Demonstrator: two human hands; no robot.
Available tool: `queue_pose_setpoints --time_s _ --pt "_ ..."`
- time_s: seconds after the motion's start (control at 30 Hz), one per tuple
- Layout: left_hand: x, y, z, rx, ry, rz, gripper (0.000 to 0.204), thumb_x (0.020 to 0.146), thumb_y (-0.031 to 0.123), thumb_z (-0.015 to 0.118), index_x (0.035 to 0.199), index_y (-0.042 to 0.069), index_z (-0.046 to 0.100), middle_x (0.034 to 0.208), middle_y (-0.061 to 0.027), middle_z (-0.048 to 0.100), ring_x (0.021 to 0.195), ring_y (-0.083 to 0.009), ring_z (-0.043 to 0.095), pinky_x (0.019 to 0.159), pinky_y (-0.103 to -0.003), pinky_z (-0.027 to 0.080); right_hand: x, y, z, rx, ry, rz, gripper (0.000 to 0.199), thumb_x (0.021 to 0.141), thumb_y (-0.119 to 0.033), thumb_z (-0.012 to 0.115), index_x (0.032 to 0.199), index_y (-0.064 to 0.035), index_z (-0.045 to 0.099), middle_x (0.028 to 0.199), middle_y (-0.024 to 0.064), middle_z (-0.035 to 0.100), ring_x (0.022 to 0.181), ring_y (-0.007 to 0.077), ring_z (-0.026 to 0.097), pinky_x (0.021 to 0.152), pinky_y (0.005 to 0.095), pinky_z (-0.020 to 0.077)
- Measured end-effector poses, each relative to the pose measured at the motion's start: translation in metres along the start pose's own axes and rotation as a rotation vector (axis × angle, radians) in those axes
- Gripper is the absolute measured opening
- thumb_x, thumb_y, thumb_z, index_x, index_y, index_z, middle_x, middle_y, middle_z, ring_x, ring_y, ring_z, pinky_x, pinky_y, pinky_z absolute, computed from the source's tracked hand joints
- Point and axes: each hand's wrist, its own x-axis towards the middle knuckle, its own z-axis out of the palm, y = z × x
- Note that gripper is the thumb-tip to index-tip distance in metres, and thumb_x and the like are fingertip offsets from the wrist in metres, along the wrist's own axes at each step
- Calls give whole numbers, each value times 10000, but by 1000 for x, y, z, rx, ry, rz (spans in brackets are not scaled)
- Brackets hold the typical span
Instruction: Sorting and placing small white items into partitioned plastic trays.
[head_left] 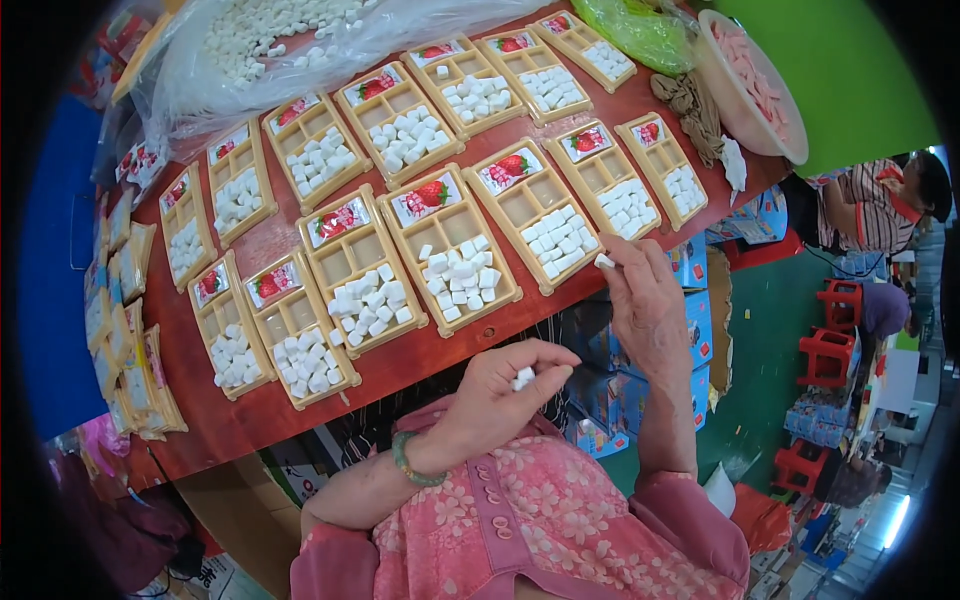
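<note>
Because the right grip [642, 298] pinches one white piece [604, 261] near a tray [508, 207], lower it gently, while the left grip [490, 392] loosely cups spare pieces [523, 378].

Smooth plastic trays [455, 222], matt cubes [560, 240], glossy wooden-looking tabletop [230, 432], crinkled shiny plastic sheeting [185, 100]

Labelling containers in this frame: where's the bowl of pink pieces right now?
Head view, upper right: the bowl of pink pieces is at the red table's far right end, just right of the crumpled brown cloth and the green plastic bag.
</note>
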Motion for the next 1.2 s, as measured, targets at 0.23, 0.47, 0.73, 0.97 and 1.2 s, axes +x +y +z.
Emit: queue_pose_setpoints --time_s 0.23,0.47,0.73,0.97,1.2 --pt "20 12 -6 583 197 550 249 917 29 629 1164 22 660 709 -55 616 590 -161 587 523 -288 451 12 8 2 232 -1 78 183 857 48 658 1031 3 619 884 111 627 790 230 633 683 310 500" --pt "35 28 -1 1270 224 525 449 819 31 658 1266 62 625 665 -56 470 541 -203 541 456 -351 436 21 12 -2 293 -37 58 135 829 64 671 940 9 616 869 106 630 782 229 635 691 296 504" --pt "41 18 -2 1419 215 456 515 820 62 649 1331 76 586 676 -43 449 543 -172 542 426 -344 425 27 13 -11 264 -81 -2 140 828 70 665 947 12 623 899 113 644 809 245 648 710 313 521" --pt "41 17 -3 1475 200 465 552 800 82 620 1345 21 560 718 -46 469 606 -161 560 458 -306 461 31 11 -2 267 -80 -41 149 816 71 679 941 11 625 916 114 655 830 249 660 708 317 528" --pt "42 28 -3 1550 139 418 537 799 113 594 1325 11 575 719 -44 485 608 -144 570 453 -270 488 34 6 0 202 -76 -24 149 801 69 692 921 -2 639 906 106 661 832 247 659 700 316 524"
